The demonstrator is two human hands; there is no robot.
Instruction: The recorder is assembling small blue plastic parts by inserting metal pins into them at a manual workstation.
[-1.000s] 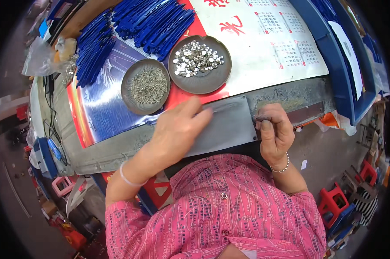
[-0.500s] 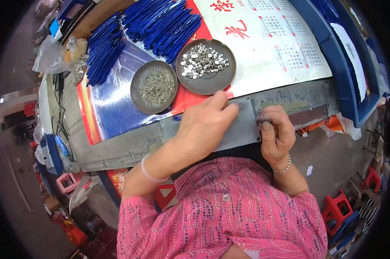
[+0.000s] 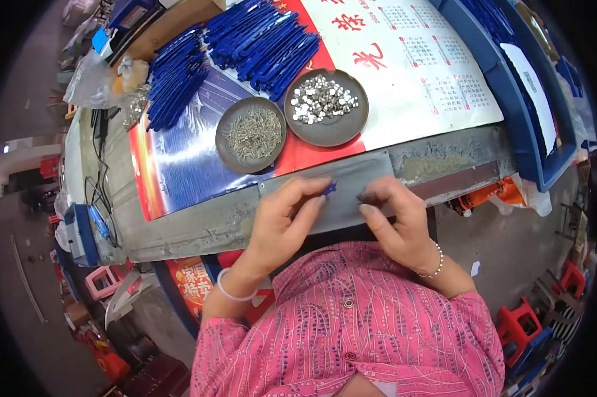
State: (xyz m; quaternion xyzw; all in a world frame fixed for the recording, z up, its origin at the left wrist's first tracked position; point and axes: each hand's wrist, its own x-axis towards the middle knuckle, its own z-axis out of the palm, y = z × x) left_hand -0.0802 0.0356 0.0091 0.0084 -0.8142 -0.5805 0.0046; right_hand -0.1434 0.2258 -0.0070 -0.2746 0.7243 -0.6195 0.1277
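Over the left part of the grey plate (image 3: 368,171) on the desk (image 3: 196,231), the left hand (image 3: 313,194) is now facing inward, whereas half a second ago it was reaching across toward the plate's right end. Its thumb and forefinger are pinching a small blue piece (image 3: 331,189), so this hand seems to be doing the holding. To the right, the right hand (image 3: 362,202) is now hovering over the plate's right part; half a second ago it was working just beside that end. Its fingers are curling in toward the thumb, but whether they are gripping anything small I cannot tell. With the hands now facing each other, the work appears to be centring on the piece between them.

The blue piece is sitting above the middle of the plate, nearer the left fingers. It is showing only a short, deep-blue end beyond the fingertips; the rest is hiding behind them. Beyond the plate, a dish (image 3: 223,137) of metal pins (image 3: 254,133) is standing at left, and a dish (image 3: 328,135) of shiny discs (image 3: 323,99) is standing to its right.
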